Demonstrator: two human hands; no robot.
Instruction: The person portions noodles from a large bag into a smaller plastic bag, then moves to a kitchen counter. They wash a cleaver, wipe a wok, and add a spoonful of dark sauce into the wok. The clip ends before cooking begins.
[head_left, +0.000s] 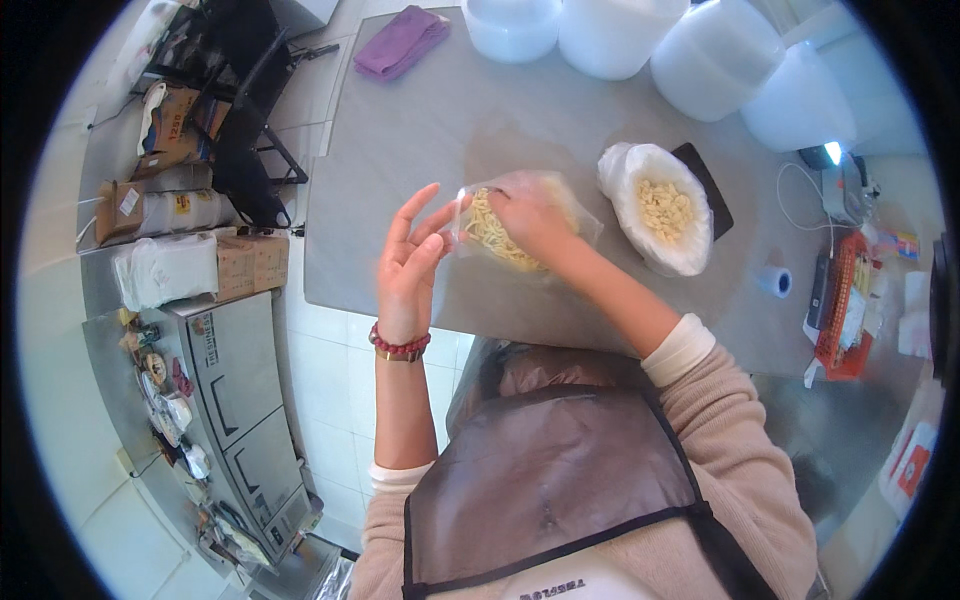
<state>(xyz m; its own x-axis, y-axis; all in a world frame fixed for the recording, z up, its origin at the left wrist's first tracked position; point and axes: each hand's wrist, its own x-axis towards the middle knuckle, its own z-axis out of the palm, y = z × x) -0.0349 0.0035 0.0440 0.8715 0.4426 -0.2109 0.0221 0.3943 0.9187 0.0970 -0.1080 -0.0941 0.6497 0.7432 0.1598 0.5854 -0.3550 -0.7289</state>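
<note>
A clear plastic bag with yellow noodles lies on the grey table before me. My right hand is inside or over the bag, its fingertips down among the noodles; whether they grip any is hidden. My left hand is raised at the bag's open left edge, palm turned up and fingers apart, with the fingertips at the plastic. To the right stands a container lined with white plastic, holding pale yellow flat pieces. It rests partly on a dark flat board or scale.
A folded purple cloth lies at the back left. Several white tubs line the back edge. On the right are a small roll, a cable and an orange basket. A steel refrigerator counter stands left.
</note>
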